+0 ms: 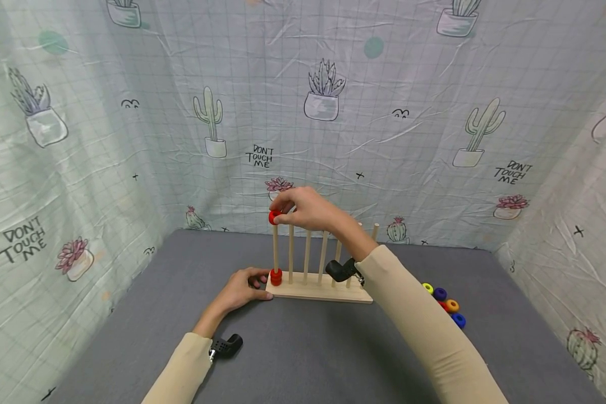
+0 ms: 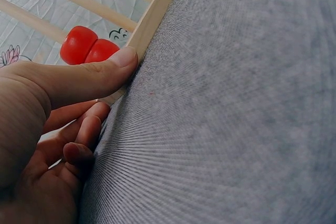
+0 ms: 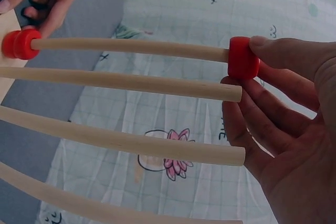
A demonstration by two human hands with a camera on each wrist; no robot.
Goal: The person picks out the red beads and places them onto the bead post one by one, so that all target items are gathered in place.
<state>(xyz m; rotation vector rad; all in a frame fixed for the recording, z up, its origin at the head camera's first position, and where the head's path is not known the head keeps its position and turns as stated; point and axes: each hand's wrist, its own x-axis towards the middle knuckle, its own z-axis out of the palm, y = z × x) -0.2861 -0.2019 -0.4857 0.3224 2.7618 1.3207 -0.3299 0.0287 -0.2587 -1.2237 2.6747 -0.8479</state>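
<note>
A wooden rack (image 1: 323, 293) with several upright pegs stands on the grey surface. Two red rings (image 1: 276, 277) (image 2: 86, 45) (image 3: 20, 44) sit stacked at the bottom of its leftmost peg. At the top of that same peg, my right hand (image 1: 308, 210) (image 3: 294, 124) pinches another red ring (image 1: 274, 217) (image 3: 243, 58) between thumb and fingers, with the peg's tip inside or against it. My left hand (image 1: 238, 290) (image 2: 68, 108) grips the left end of the rack's base, thumb on the front edge and fingers around the far side.
To the right of the rack lie loose rings: a yellow one (image 1: 427, 288), a purple one (image 1: 440, 294), an orange one (image 1: 452, 306), a blue one (image 1: 458, 320) and a partly hidden red one. A patterned cloth (image 1: 333, 151) hangs behind and at both sides.
</note>
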